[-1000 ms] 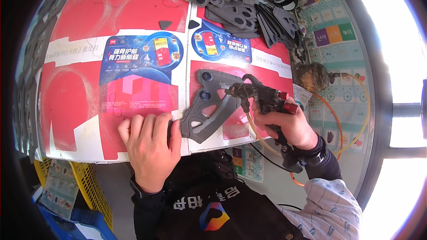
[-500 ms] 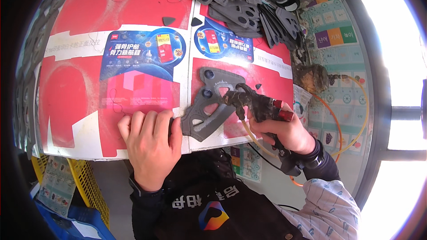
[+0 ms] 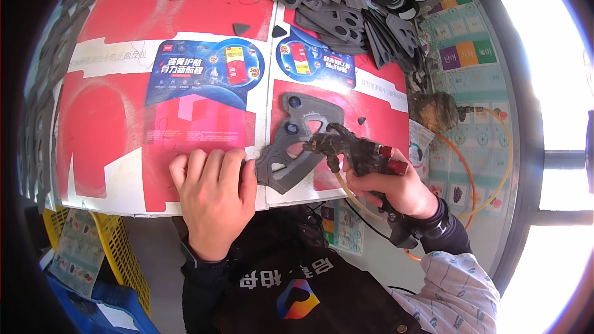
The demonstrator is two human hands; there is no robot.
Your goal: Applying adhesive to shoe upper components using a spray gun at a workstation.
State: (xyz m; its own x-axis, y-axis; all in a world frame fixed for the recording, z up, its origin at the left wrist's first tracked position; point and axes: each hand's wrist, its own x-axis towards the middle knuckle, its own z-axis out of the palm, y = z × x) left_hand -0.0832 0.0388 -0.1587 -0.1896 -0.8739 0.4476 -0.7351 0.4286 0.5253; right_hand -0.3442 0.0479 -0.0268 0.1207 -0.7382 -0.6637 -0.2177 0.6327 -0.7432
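My left hand (image 3: 216, 204) rests at the near edge of the table, its thumb and forefinger closed on the left tip of a flat grey cut-out piece (image 3: 289, 177). That piece lies on the table, with triangular holes through it and two dark round spots at its far end. In my right hand (image 3: 396, 190) is a grimy dark spray gun (image 3: 356, 151) with red knobs. Its nozzle hangs over the middle of the piece, pointing left, and hides a part of it. A pale hose (image 3: 352, 195) runs from under the gun.
Red and white printed sheets cover the table (image 3: 204, 136). A pile of similar grey pieces (image 3: 328, 6) lies at the far side, with small triangular scraps (image 3: 241, 28) nearer. Orange and yellow hoses (image 3: 508, 148) hang at right. A yellow crate (image 3: 127, 260) stands below left.
The spray gun has shifted slightly left and nearer over the grey piece. Whitish streaks on the piece look fainter now. The left hand keeps its place on the piece; the whole view has shifted a little.
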